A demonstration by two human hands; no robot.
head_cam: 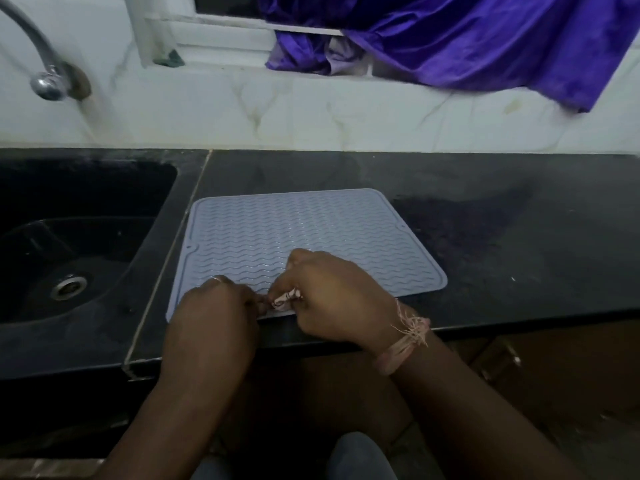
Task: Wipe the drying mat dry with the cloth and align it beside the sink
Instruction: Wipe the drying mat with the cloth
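Note:
A pale blue-grey drying mat [294, 233] with wavy ridges lies flat on the black counter [519, 258], just right of the black sink [69, 244]. Both hands meet over the mat's near edge. My right hand [332, 296] has its fingers curled round a small bunched cloth [285, 301], white with a dark pattern, of which only a bit shows. My left hand [218, 310] pinches the same cloth from the left. The hands hide the near edge of the mat.
A chrome tap [45, 77] curves over the sink at the back left. A purple curtain [485, 39] hangs from the window ledge down onto the white marble backsplash [311, 116]. The counter's front edge runs under my wrists.

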